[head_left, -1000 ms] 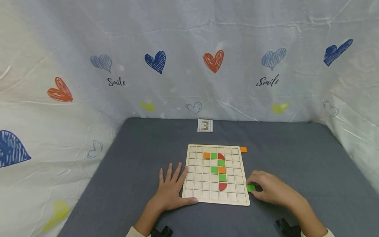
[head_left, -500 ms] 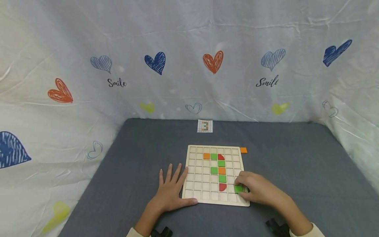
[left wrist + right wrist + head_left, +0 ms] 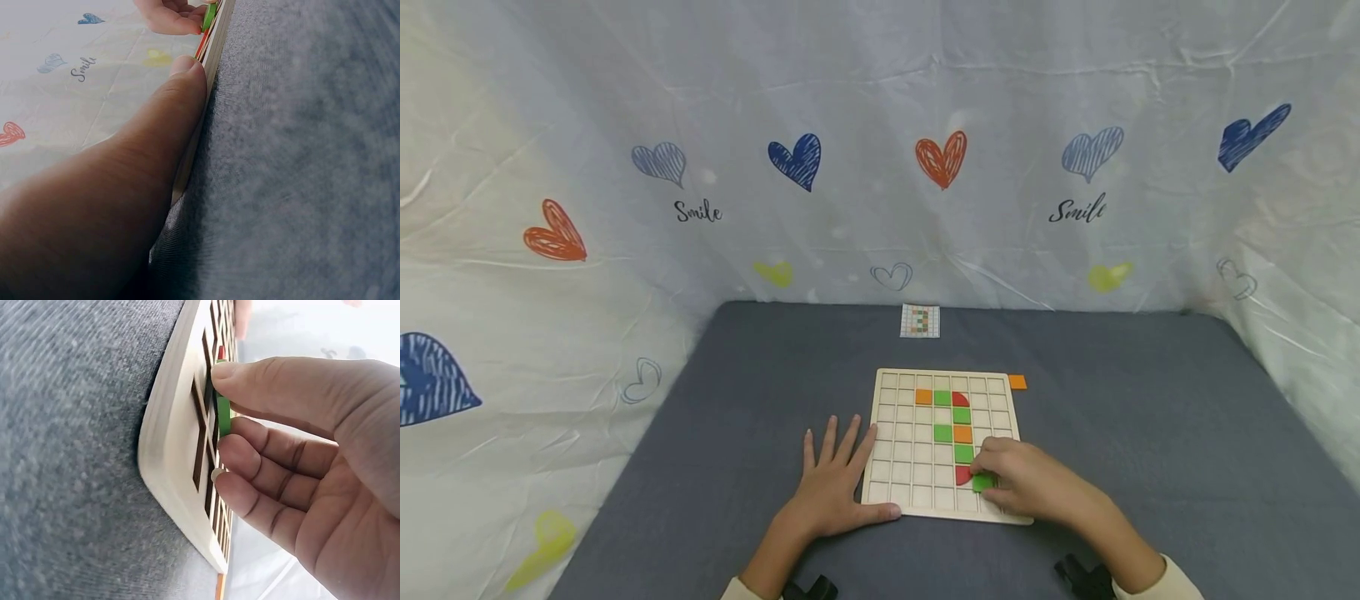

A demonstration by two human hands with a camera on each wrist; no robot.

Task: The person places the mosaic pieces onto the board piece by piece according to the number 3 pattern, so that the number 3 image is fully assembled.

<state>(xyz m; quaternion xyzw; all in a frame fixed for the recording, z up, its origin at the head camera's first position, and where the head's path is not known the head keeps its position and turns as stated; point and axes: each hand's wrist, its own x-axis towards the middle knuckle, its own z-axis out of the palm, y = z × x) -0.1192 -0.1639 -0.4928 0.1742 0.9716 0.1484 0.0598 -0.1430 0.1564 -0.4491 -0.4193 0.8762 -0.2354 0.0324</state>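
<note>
A wooden grid board lies on the dark cloth. Set into it are orange tiles, green tiles and two red rounded tiles. My right hand pinches a green square tile between thumb and fingers, over the board just right of the lower red tile. In the right wrist view the green tile stands on edge close above the cells. My left hand lies flat with spread fingers at the board's left side, its thumb along the near edge.
A spare orange tile lies by the board's top right corner. Farther back is a small card printed with a coloured grid pattern. Behind the table hangs a white sheet with hearts and lettering.
My right hand has carried the green tile leftward from beside the board's right edge to over the lower cells, next to the red tile. My left hand has stayed put.
</note>
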